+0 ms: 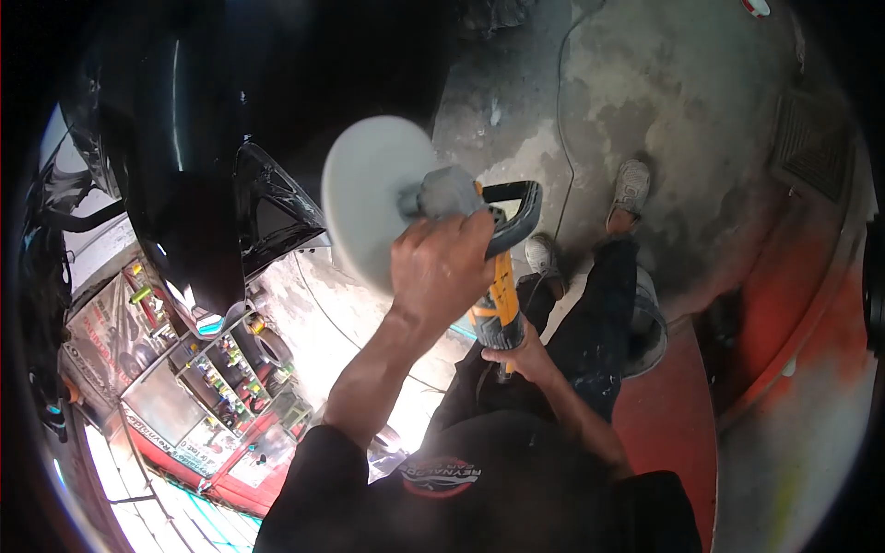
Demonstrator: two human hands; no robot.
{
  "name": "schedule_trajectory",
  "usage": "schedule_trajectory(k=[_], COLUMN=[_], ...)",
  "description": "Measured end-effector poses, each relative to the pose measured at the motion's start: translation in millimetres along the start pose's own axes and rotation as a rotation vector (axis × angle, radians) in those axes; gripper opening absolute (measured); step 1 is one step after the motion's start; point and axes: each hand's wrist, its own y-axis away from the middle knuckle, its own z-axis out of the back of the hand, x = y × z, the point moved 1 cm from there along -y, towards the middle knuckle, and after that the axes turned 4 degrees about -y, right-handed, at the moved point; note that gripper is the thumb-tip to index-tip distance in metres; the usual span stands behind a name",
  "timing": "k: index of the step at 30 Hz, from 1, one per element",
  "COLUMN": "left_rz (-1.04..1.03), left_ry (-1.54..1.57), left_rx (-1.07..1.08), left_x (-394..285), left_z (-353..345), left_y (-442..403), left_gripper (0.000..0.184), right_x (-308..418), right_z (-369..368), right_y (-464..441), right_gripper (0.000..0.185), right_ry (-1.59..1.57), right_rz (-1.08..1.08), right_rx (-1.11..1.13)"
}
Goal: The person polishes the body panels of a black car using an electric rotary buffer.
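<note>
A yellow and black polisher (502,295) with a large round pale pad (364,198) is between my two hands. My left hand (442,263) wraps over the polisher's head, just behind the pad and beside its black loop handle (525,217). Lower down, my right hand (521,355) is closed around the rear end of the tool, close to my body. The pad faces a glossy black car panel (184,138) on the left. Whether pad and panel touch, I cannot tell. A black triangular part (272,207) of the car lies left of the pad.
A dark cable (560,120) runs across the stained concrete floor (682,83). Beside my leg stands a bucket (651,323). Shelves (221,378) with several bottles are at the lower left. A red surface (664,424) lies to the right, and a grate (811,143) farther off.
</note>
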Motion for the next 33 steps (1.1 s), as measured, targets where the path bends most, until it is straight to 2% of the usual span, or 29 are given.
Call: schedule_trajectory(k=[2, 6, 8, 11, 12, 15, 20, 25, 30, 33], left_rz=[0.017, 0.022, 0.025, 0.071, 0.088, 0.088, 0.065, 0.055, 0.052, 0.046], left_ry=[0.006, 0.049, 0.069, 0.046, 0.044, 0.063, 0.056, 0.007, 0.003, 0.016], left_rx=[-0.018, -0.14, -0.186, -0.13, -0.125, -0.136, -0.19, -0.259, -0.3, -0.367], left_x=[2.0, 12.8, 12.8, 8.1, 9.1, 11.6, 21.3, 23.9, 34.2, 37.3], left_z=[-6.4, -2.6, 11.3, 29.6, 35.4, 50.1, 92.4, 125.3, 131.0, 137.1], left_y=[-12.4, -37.3, -26.5, 13.0, 22.5, 22.6, -32.0, -105.0, -185.9, -234.8], left_gripper=[0.019, 0.019, 0.018, 0.016, 0.017, 0.018, 0.019, 0.019, 0.022, 0.022], right_x=[5.6, 43.3, 50.7, 56.3, 64.1, 65.0, 149.1, 214.4, 291.0, 341.9], right_z=[12.0, 32.2, 34.5, 22.0, 14.2, 12.4, -18.4, -22.9, -21.3, -21.5], right_y=[-13.7, -32.0, -24.2, 6.6, 14.8, 22.7, 11.4, -17.8, -44.8, -59.1], right_gripper=[0.078, 0.075, 0.074, 0.072, 0.073, 0.073, 0.069, 0.067, 0.067, 0.067], right_ry=[-0.03, 0.175, 0.254, 0.338, 0.266, 0.385, 0.397, 0.428, 0.397, 0.405], right_rz=[0.009, 0.126, 0.161, 0.239, 0.158, 0.162, 0.197, 0.287, 0.32, 0.27], right_rx=[-0.016, -0.138, -0.112, -0.063, -0.008, -0.002, -0.061, -0.027, -0.058, -0.075])
